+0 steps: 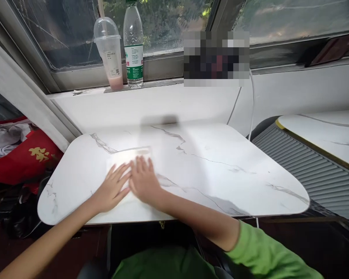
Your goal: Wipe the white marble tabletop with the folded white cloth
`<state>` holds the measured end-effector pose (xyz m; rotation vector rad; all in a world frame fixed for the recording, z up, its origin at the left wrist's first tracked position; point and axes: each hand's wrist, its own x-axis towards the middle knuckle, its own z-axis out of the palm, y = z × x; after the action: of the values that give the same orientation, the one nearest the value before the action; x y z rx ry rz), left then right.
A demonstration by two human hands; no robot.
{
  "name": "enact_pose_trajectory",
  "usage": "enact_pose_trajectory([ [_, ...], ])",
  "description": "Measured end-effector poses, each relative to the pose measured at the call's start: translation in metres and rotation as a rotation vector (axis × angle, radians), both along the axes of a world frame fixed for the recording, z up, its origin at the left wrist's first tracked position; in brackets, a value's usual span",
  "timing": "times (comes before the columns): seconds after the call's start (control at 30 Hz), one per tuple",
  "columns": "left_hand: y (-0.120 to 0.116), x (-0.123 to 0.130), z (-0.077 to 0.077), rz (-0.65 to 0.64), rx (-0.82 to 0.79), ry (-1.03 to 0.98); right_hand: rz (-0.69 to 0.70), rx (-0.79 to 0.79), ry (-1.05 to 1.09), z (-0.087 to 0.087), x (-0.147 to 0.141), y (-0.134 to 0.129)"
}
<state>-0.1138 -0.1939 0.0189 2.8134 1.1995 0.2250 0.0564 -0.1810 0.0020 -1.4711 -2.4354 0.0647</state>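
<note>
A thin white sheet [122,155] lies flat on a white marble-patterned table [227,170]; blur hides whether it is paper, tissue or cloth. My left hand [113,188] rests palm down over its left part, fingers stretched out and somewhat apart. Beside it, my right hand [144,180] presses flat on the sheet's right part, its fingers extended upward toward the far edge. The two hands touch or nearly touch at the middle. Under the palms, the lower part of the sheet is largely hidden.
On the window ledge stand a plastic cup [112,58] with a domed lid and a clear bottle [134,62] with a green label. A white cable [252,104] hangs right of the table. Red bag [26,155] at left; second table [331,128] at right.
</note>
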Motion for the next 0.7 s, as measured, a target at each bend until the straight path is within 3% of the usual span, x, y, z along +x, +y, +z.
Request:
enact_pose_trajectory([
  [0.2, -0.058, -0.133, -0.001, 0.285, 0.08, 0.054, 0.349, 0.049, 0.099, 0.01, -0.129, -0.006],
  [0.37, -0.073, -0.205, -0.005, 0.419, 0.14, 0.039, 0.44, 0.165, 0.059, 0.017, -0.193, 0.002],
  [0.53, -0.049, -0.225, -0.008, 0.575, 0.119, -0.05, 0.52, 0.239, 0.057, 0.017, -0.207, 0.034],
  [0.7, -0.008, -0.207, -0.005, 0.589, 0.084, -0.046, 0.477, 0.213, 0.061, 0.015, -0.194, 0.066],
])
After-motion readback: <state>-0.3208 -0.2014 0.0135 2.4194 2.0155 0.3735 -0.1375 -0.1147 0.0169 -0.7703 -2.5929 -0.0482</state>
